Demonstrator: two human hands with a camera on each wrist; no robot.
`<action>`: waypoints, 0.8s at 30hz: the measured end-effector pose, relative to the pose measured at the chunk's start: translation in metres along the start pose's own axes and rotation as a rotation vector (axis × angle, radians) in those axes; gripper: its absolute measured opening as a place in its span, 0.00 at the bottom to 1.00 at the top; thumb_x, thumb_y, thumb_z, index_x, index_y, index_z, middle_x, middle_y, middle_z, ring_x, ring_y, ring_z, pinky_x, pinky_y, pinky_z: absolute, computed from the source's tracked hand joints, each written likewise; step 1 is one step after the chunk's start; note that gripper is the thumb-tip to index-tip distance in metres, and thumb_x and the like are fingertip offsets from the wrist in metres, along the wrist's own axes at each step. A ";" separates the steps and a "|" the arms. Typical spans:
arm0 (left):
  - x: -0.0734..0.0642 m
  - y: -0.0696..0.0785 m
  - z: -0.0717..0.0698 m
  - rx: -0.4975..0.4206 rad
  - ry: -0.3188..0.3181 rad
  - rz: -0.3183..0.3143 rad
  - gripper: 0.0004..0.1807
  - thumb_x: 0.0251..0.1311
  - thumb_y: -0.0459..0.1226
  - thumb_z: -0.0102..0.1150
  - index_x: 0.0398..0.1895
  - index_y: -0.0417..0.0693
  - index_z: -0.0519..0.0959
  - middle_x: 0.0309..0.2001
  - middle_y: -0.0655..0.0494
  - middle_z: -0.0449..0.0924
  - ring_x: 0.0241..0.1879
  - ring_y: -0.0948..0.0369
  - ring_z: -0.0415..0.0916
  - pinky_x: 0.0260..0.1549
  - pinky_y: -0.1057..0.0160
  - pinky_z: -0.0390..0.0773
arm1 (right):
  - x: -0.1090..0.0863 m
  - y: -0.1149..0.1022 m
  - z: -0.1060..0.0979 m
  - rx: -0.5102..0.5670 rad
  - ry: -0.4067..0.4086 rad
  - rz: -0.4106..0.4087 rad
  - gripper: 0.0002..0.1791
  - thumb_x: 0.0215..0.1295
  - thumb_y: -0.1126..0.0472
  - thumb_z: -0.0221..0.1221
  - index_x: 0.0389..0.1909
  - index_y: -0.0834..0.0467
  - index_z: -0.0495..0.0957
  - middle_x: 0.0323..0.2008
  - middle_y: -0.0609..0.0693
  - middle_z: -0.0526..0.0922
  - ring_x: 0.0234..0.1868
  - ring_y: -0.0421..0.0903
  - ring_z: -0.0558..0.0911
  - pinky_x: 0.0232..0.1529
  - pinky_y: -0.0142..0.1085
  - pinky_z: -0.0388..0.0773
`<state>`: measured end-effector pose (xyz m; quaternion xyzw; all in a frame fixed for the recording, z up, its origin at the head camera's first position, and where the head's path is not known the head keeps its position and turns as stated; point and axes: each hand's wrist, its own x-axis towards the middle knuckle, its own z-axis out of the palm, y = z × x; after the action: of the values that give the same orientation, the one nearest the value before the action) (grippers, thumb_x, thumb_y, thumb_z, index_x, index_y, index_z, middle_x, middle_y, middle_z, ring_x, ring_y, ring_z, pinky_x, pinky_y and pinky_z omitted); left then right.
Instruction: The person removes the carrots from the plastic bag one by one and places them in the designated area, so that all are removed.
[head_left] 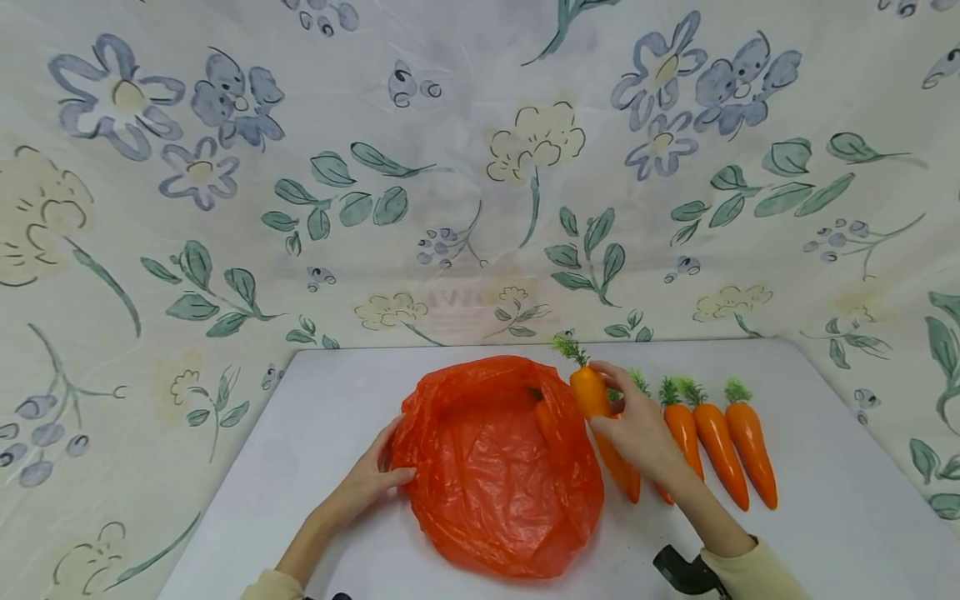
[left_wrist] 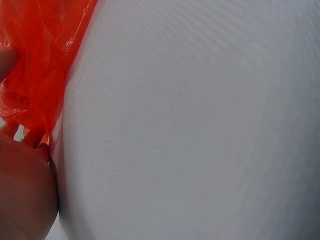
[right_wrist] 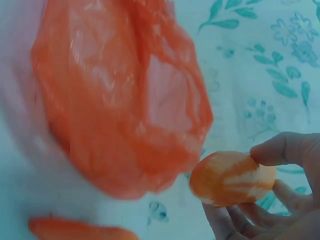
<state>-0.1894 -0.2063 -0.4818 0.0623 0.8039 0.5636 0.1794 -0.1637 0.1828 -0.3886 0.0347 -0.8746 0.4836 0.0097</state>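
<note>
A red plastic bag (head_left: 502, 467) lies with its mouth spread wide on the white table. My left hand (head_left: 367, 475) holds its left rim, the thumb on one side and the fingers partly hidden by the film; the left wrist view shows that hand (left_wrist: 22, 185) at the bag's edge (left_wrist: 45, 55). Between thumb and fingers, my right hand (head_left: 633, 421) grips an orange toy carrot (head_left: 589, 392), green top upward, just right of the bag's rim. The right wrist view shows this carrot (right_wrist: 230, 179) end-on beside the bag (right_wrist: 115, 125). Another carrot (head_left: 553, 429) rests inside the bag, along its right wall.
Several carrots lie in a row right of the bag, tops away from me, among them one at the right end (head_left: 752, 454); the right arm partly covers others. A flower-patterned sheet (head_left: 480, 183) hangs behind the white table (head_left: 832, 500). A black strap (head_left: 686, 571) sits at my right wrist.
</note>
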 end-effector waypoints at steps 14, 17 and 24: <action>-0.003 0.002 -0.001 0.000 0.000 0.011 0.49 0.59 0.42 0.63 0.79 0.56 0.46 0.79 0.48 0.44 0.78 0.46 0.39 0.72 0.36 0.44 | 0.004 0.026 -0.034 -0.102 0.064 0.021 0.39 0.61 0.67 0.56 0.74 0.55 0.56 0.68 0.66 0.64 0.51 0.62 0.75 0.42 0.43 0.81; -0.002 0.002 -0.001 -0.008 0.000 0.013 0.48 0.59 0.42 0.63 0.79 0.56 0.47 0.79 0.49 0.44 0.78 0.47 0.39 0.72 0.37 0.43 | 0.004 0.034 -0.040 -0.100 0.080 0.024 0.39 0.61 0.68 0.55 0.75 0.56 0.55 0.68 0.67 0.63 0.51 0.63 0.75 0.42 0.43 0.79; -0.002 0.002 0.000 -0.009 -0.005 0.018 0.49 0.58 0.43 0.64 0.79 0.56 0.47 0.79 0.48 0.45 0.77 0.47 0.41 0.72 0.38 0.47 | 0.006 0.051 -0.057 -0.110 0.114 0.056 0.40 0.62 0.68 0.56 0.75 0.59 0.53 0.68 0.71 0.61 0.49 0.63 0.75 0.41 0.41 0.78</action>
<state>-0.1874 -0.2065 -0.4791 0.0700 0.8003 0.5687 0.1768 -0.1738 0.2576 -0.4007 -0.0178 -0.8984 0.4362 0.0479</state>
